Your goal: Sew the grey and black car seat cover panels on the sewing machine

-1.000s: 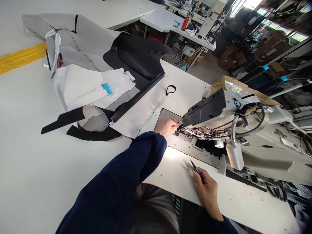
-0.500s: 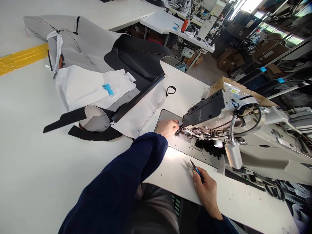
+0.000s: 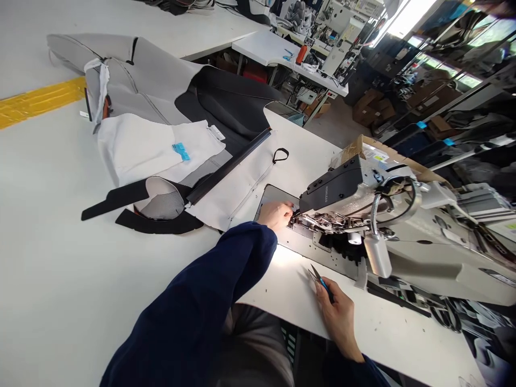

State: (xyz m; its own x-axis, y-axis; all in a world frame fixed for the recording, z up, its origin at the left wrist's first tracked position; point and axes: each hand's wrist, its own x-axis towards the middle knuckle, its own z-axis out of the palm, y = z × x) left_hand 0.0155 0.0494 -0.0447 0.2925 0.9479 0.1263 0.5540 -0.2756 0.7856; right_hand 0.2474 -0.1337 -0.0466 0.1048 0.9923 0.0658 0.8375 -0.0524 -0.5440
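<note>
My left hand [image 3: 276,216] is at the needle end of the sewing machine [image 3: 332,185], its fingers curled together beside the presser foot. Whatever those fingers pinch is hidden. In my right hand [image 3: 337,312] is a pair of thread snips [image 3: 320,279] with blue on the handle, blades pointing up and left above the white table. Left of the machine lies a sewn cover of grey fabric [image 3: 157,70], black fabric [image 3: 229,97] and white fabric [image 3: 137,142]. A black strip [image 3: 229,166] edges a pale panel [image 3: 242,185], and a small black loop [image 3: 281,155] lies past it.
A cardboard box [image 3: 355,148] stands behind the machine head. The machine's lamp [image 3: 378,255] hangs over the near side. Yellow tape [image 3: 44,101] crosses the table at left. Farther back are another worktable [image 3: 262,45], an orange thread cone [image 3: 301,54] and cartons [image 3: 371,105].
The camera view has shifted slightly, so the machine and background sit a little differently. Both hands keep nearly the same place and hold.
</note>
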